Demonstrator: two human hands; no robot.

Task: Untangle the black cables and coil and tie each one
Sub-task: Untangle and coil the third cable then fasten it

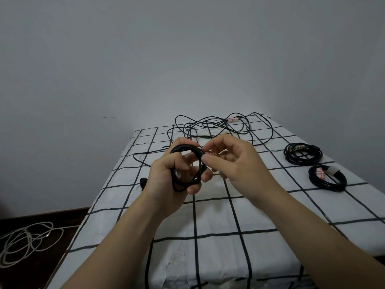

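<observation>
My left hand (166,176) grips a small coil of black cable (188,163) above the table, fingers curled round its lower left side. At the coil's upper right edge, my right hand (231,161) pinches the cable between thumb and forefinger. Behind the hands a loose tangle of black cables (218,127) spreads over the far end of the table, with a red-and-white tag among them. Two coiled black cables lie at the right: one (303,153) farther back, one (327,178) nearer with a red-and-white tie.
The table carries a white cloth with a black grid (218,226); its left edge drops to a dark floor. A loose white cable (27,243) lies on that floor at the lower left. A small black object (143,182) sits by the table's left edge. A grey wall stands behind.
</observation>
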